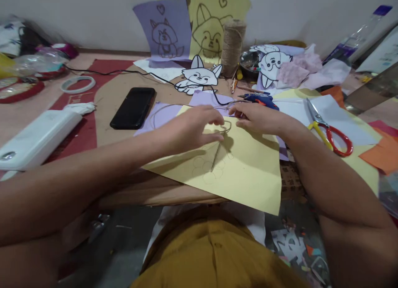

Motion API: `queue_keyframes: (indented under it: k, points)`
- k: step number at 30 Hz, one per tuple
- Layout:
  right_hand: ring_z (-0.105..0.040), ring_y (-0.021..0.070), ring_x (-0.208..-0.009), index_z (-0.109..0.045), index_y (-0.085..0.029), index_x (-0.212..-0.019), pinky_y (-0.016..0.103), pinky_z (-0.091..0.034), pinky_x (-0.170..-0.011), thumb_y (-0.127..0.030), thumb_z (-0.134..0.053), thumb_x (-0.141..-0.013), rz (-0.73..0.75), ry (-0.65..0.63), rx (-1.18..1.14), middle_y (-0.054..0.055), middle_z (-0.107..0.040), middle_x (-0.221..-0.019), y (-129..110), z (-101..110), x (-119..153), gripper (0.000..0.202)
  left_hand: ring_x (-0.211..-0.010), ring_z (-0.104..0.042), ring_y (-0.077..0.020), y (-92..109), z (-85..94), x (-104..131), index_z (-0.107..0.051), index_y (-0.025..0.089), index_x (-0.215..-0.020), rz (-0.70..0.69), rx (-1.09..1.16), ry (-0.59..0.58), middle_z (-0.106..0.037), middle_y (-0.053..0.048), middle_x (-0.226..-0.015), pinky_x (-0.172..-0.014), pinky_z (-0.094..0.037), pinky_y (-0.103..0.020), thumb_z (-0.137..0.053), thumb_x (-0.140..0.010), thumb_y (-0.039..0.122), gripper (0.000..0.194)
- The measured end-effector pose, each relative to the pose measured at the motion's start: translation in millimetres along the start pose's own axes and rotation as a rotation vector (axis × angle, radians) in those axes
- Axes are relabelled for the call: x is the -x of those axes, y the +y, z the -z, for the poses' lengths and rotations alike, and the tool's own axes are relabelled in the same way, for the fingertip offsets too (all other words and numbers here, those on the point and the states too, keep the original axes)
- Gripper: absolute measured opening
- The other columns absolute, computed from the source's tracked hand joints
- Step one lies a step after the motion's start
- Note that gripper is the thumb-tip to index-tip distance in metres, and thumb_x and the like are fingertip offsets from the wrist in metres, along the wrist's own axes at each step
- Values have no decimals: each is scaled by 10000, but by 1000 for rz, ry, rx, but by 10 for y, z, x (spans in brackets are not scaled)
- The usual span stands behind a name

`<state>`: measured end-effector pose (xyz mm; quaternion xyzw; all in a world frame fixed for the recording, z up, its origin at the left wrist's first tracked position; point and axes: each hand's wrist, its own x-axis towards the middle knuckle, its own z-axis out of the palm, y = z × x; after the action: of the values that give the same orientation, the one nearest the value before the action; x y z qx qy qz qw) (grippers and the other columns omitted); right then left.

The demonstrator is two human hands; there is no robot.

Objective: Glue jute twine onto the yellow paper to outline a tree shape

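My left hand [199, 126] is bent over the yellow paper [251, 172], its thumb and fingers curled about a small loop of brown twine [217, 155]. A gap shows between the thumb and the fingertips. One twine end slants down over faint pencilled circles on the sheet. To the right, the fingers of my right hand [253, 117] are pinched together on the twine at the paper's far edge; their tips are partly hidden. More twine curves left behind my left hand, over purple paper [146, 126].
A black phone [133, 107], white tape roll [77, 84] and white device [40, 134] are left. Red-yellow scissors [329, 132] and a blue glue gun [258, 98] lie right. Behind stand a twine spool [233, 47], fox cutouts [200, 76] and drawings [163, 35]. A black cord [118, 71] crosses the table.
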<state>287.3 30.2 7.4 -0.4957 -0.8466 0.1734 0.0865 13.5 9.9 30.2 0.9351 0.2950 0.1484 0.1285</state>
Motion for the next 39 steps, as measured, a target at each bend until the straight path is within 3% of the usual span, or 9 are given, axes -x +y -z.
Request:
queue_keyframes:
  k: [2,5,9,11,21,29,39]
  points:
    - [-667,316,-1077,-678,-216,-1174,446,-517,-939,-209,-681,-880,22,34,24,130,-727,-1179,-25,-34,20,294,-989,-690,-240,3,-178,-48,-754,144,-1114,71,10,-42,-743,-94,-1083,-883,-525,-335,-777,-935,287,230]
    - [-638,310,-1106,-660,-207,-1078,430,-498,-940,-211,-696,-885,59,127,22,140,-700,-1187,-114,-64,66,196,-914,-692,-217,-66,-308,-100,-787,162,-1041,79,41,-80,-756,-78,-1042,-828,-504,-315,-732,-963,260,137]
    - [-628,238,-926,-650,-205,-953,364,-467,-828,-195,-657,-928,86,154,-57,85,-693,-1024,-245,-86,110,28,-874,-696,-202,-138,-309,-175,-826,180,-1033,55,7,-85,-791,-59,-1011,-824,-491,-308,-666,-970,180,172]
    - [-614,221,-891,-667,-199,-937,346,-445,-804,-168,-659,-919,96,141,-62,68,-690,-977,-276,-99,115,37,-853,-697,-204,-146,-297,-217,-834,183,-1031,56,-27,-96,-800,-55,-982,-807,-488,-308,-665,-960,188,183]
    - [-612,209,-846,-697,-209,-871,336,-427,-779,-136,-623,-900,61,89,-93,48,-716,-911,-253,-146,89,108,-793,-677,-203,-233,-365,-243,-777,171,-944,81,-21,7,-776,-59,-899,-740,-460,-310,-639,-909,214,149]
    - [-600,203,-813,-661,-221,-869,333,-419,-749,-165,-625,-899,-1,91,-107,42,-710,-898,-286,-145,98,73,-767,-666,-179,-260,-457,-218,-794,208,-1047,115,77,78,-776,-34,-907,-733,-468,-288,-612,-901,187,235]
    - [-579,181,-762,-616,-215,-890,317,-399,-710,-186,-638,-891,-25,134,-175,25,-697,-865,-345,-180,103,36,-772,-670,-196,-254,-449,-239,-838,205,-1028,141,55,55,-778,-45,-885,-733,-465,-299,-627,-894,210,250]
